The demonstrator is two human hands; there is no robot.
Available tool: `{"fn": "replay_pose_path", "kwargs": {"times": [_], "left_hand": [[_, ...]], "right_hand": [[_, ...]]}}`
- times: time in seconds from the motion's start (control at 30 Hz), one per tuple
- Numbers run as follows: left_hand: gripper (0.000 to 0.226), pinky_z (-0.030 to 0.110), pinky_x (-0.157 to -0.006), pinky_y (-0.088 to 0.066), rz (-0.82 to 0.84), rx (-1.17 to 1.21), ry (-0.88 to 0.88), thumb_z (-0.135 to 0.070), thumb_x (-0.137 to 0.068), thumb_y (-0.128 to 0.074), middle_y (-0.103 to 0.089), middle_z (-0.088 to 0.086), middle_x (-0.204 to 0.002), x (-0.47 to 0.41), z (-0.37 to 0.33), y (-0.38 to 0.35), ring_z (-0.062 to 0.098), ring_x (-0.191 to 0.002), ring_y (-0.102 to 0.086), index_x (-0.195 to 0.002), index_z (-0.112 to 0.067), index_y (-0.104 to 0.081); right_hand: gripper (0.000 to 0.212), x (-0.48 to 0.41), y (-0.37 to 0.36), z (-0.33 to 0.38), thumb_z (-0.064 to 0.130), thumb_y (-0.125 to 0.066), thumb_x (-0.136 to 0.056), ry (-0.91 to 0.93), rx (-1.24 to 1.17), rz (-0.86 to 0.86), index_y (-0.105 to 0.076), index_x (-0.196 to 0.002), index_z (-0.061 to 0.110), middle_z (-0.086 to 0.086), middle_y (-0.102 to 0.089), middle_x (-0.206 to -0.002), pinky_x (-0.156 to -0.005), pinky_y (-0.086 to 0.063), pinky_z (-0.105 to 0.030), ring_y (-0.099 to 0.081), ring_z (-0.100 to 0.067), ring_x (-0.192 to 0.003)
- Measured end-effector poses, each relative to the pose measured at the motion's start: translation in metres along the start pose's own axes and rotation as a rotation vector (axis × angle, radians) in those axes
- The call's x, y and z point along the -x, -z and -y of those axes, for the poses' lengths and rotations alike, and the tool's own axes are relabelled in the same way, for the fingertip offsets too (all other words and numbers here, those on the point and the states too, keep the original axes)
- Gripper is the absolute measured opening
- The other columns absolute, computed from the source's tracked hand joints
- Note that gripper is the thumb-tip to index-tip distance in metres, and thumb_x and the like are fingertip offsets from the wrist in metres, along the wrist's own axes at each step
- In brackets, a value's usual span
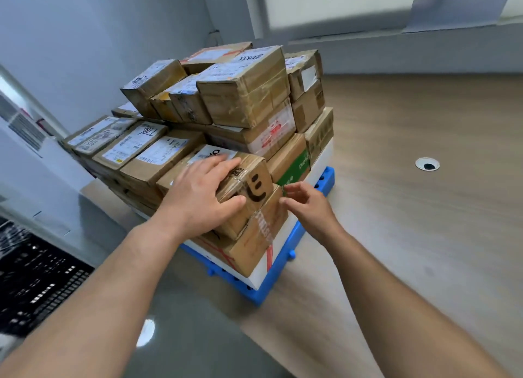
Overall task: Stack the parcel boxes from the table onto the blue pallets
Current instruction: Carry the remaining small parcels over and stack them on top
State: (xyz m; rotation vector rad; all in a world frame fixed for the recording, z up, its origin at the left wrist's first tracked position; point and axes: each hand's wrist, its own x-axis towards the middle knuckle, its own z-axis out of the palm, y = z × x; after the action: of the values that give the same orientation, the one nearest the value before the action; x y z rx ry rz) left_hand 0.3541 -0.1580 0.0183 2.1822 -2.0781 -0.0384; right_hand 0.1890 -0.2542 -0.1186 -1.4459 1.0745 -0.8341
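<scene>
A blue pallet (285, 273) lies on the floor, loaded with several taped brown parcel boxes in a tall pile (246, 94). At the pile's near corner sits a small brown box with a black smile mark (252, 185), on top of a larger box with red tape (257, 239). My left hand (203, 193) lies over the smile box's top and near edge, fingers spread, thumb against its front face. My right hand (305, 205) hovers just right of that box with loosely bent fingers, holding nothing.
Wood-look floor (410, 208) stretches to the right, with a round floor socket (427, 164). A black crate (36, 281) stands at the lower left. A white wall and a window ledge (396, 38) are behind the pile.
</scene>
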Motion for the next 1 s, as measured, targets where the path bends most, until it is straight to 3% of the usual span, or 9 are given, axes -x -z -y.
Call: {"fn": "replay_pose_path", "kwargs": {"times": [0.17,0.5,0.67,0.77,0.9,1.0], "left_hand": [[0.079,0.037,-0.114,-0.012,0.008,0.058,0.044,-0.062,-0.071,-0.043,-0.025,-0.011,-0.153,0.001,-0.002,0.001,0.012,-0.141,-0.018,-0.145,-0.038,-0.027],[0.081,0.050,-0.113,-0.025,-0.006,0.152,0.104,-0.062,-0.068,-0.051,-0.029,-0.007,-0.152,-0.001,0.000,0.003,0.014,-0.139,-0.023,-0.143,-0.038,-0.032],[0.081,0.045,-0.113,-0.018,0.002,0.110,0.107,-0.061,-0.069,-0.048,-0.027,-0.007,-0.153,-0.003,0.000,0.001,0.015,-0.140,-0.020,-0.144,-0.038,-0.029],[0.085,0.048,-0.114,-0.023,0.042,0.093,0.100,-0.070,-0.066,-0.046,-0.028,-0.006,-0.152,-0.004,0.000,0.003,0.016,-0.140,-0.022,-0.144,-0.039,-0.030],[0.086,0.048,-0.109,-0.032,-0.021,0.089,0.088,-0.079,-0.066,-0.041,-0.037,-0.006,-0.145,-0.010,-0.007,0.010,0.014,-0.134,-0.032,-0.139,-0.034,-0.040],[0.078,0.042,-0.109,-0.029,-0.111,0.035,0.056,-0.069,-0.073,-0.043,-0.039,-0.006,-0.145,-0.017,-0.018,0.010,0.014,-0.135,-0.031,-0.140,-0.031,-0.040]], "right_hand": [[0.023,0.001,0.004,0.000,0.023,-0.068,-0.087,0.032,-0.025,0.137,-0.065,-0.110,0.017,0.006,-0.067,-0.099,-0.092,-0.054,-0.035,-0.063,-0.011,-0.099],[0.021,-0.009,0.000,0.001,0.043,-0.067,-0.085,0.039,0.222,0.074,-0.056,-0.084,0.025,0.005,-0.063,-0.086,-0.083,-0.055,-0.041,-0.060,-0.012,-0.087],[0.027,-0.009,-0.001,0.000,0.048,-0.065,-0.085,0.023,0.252,0.059,-0.053,-0.084,0.023,0.004,-0.060,-0.084,-0.081,-0.055,-0.039,-0.058,-0.013,-0.082],[0.028,-0.008,0.001,0.000,0.050,-0.065,-0.084,0.016,0.268,0.062,-0.053,-0.083,0.024,0.003,-0.060,-0.083,-0.080,-0.055,-0.040,-0.059,-0.013,-0.082],[0.033,-0.022,0.014,0.011,0.051,-0.060,-0.087,0.062,0.211,-0.116,-0.055,-0.102,0.022,0.003,-0.060,-0.100,-0.084,-0.055,-0.040,-0.059,-0.014,-0.093],[0.059,-0.044,0.023,0.033,0.053,-0.058,-0.087,0.029,0.236,-0.251,-0.043,-0.133,0.020,-0.006,-0.049,-0.127,-0.095,-0.049,-0.043,-0.050,-0.022,-0.117]]}}
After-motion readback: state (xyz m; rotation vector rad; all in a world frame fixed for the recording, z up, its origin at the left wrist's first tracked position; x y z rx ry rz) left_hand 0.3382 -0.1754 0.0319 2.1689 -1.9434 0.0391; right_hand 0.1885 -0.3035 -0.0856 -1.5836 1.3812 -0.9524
